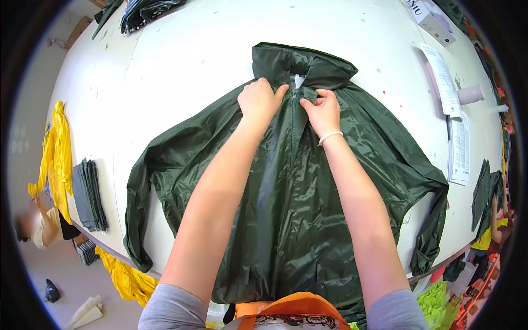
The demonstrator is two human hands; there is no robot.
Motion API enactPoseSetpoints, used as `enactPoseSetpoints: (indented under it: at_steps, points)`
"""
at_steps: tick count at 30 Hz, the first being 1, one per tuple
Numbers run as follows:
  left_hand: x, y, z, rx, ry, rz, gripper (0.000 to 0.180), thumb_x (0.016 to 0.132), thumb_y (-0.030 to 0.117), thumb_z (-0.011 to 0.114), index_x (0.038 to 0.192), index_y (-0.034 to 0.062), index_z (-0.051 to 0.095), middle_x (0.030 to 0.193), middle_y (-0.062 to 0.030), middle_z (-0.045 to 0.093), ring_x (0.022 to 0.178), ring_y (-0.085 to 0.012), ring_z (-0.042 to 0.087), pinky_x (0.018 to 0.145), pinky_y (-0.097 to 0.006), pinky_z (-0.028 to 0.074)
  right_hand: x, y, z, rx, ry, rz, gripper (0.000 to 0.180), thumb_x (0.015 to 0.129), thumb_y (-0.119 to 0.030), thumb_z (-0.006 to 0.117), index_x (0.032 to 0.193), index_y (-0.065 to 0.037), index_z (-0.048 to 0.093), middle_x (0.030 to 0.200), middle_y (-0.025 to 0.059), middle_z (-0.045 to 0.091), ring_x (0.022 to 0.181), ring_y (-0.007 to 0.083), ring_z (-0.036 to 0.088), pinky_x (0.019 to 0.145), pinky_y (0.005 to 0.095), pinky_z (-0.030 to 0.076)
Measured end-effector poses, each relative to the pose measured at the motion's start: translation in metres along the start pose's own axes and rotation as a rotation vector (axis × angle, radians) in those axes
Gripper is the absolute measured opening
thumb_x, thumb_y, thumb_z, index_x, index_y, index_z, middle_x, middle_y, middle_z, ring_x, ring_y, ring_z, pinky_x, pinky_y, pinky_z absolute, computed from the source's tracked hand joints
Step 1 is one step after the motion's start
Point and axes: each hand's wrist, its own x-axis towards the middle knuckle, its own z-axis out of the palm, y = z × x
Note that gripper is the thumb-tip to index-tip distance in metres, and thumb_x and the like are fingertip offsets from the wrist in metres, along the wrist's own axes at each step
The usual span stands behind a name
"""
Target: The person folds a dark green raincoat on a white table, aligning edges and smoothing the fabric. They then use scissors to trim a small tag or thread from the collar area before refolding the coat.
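A dark green, shiny rain jacket (313,220) lies front up on the white table, sleeves spread to both sides and collar (327,65) at the far end. Down its middle runs a zipper (293,124), with a small white label (299,81) showing at the neck. Just under the collar, my left hand (258,102) is closed on the jacket, its thumb pointing toward the zipper. Across the zipper, my right hand (323,113) pinches the edge of the front flap between thumb and fingers. The fingertips of my left hand are partly hidden.
At the left are yellow garments (55,154) and a folded dark stack (89,195). Printed sheets (443,82), a pale cup (470,94) and a white box (432,22) lie to the right. Dark folded garments (146,14) sit at the far edge. Other people work at both sides.
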Motion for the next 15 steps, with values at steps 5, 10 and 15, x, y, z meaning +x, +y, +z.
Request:
enactPoseSetpoints:
  at_steps: [5,10,15]
  points:
    - [0.019,0.017,-0.020,0.158,-0.234,0.018,0.050,0.078,0.051,0.067,0.087,0.0021,0.070,0.091,-0.0176,0.069,0.088,-0.0323,0.067,0.072,-0.040,0.054,0.005,-0.001,0.014,0.211,-0.026,0.005,0.022,0.073,-0.013,0.077,0.084,0.005,0.069,0.074,0.0131,0.069,0.060,0.0162,0.063,0.062,0.0269,0.049]
    - [0.025,0.011,0.005,0.015,-0.252,0.040,0.042,0.080,0.043,0.067,0.089,0.0019,0.070,0.093,-0.0177,0.069,0.091,-0.0333,0.066,0.074,-0.041,0.053,-0.003,-0.005,0.021,-0.132,0.019,-0.259,0.017,0.076,-0.013,0.071,0.086,0.001,0.071,0.074,0.0170,0.068,0.063,0.0245,0.066,0.062,0.0316,0.050]
    - [0.028,-0.015,0.016,-0.820,-0.489,0.054,0.029,0.090,0.030,0.061,0.080,0.0025,0.063,0.071,-0.0065,0.065,0.064,-0.0145,0.060,0.059,-0.027,0.048,0.001,-0.002,0.025,-0.041,0.045,-0.195,0.016,0.075,-0.009,0.072,0.087,0.001,0.071,0.075,0.0170,0.069,0.061,0.0232,0.066,0.062,0.0313,0.051]
